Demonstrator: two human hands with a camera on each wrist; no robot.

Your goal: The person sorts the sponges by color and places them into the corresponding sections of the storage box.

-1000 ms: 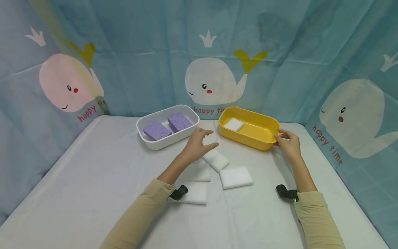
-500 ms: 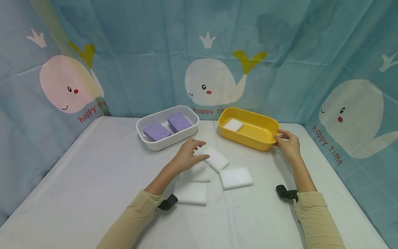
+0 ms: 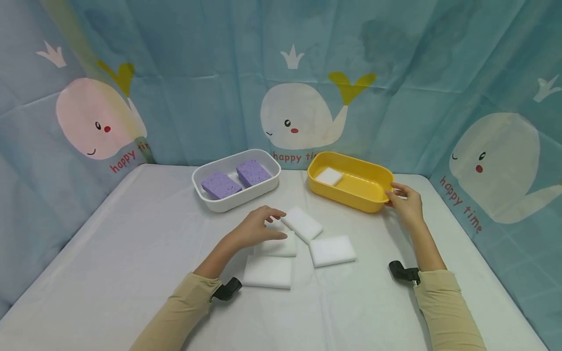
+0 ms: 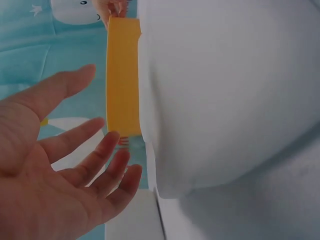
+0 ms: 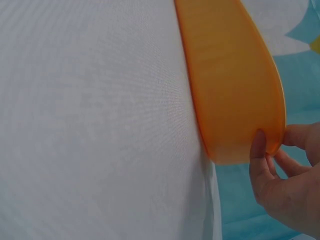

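Note:
My left hand (image 3: 256,228) hovers over the white sponges with thumb and fingers apart, holding nothing. Below its fingertips lies a white sponge (image 3: 281,247), partly hidden by the hand. Nearby on the table are an angled white sponge (image 3: 304,224), another to the right (image 3: 332,251) and one in front (image 3: 268,273). My right hand (image 3: 408,204) pinches the rim of the yellow tray (image 3: 347,195) at its right end; the right wrist view shows thumb and fingers on either side of that rim (image 5: 281,105). One white sponge (image 3: 329,176) sits at the left inside the tray.
A white tray (image 3: 239,201) stands at the back left, holding two purple sponges (image 3: 221,185). Behind both trays hangs a blue curtain (image 3: 197,97) with whale prints. A white cloth (image 3: 131,258) covers the table.
My left hand has moved from beside the white tray toward me and to the left, down over the white sponges. The right hand keeps its grip on the yellow tray.

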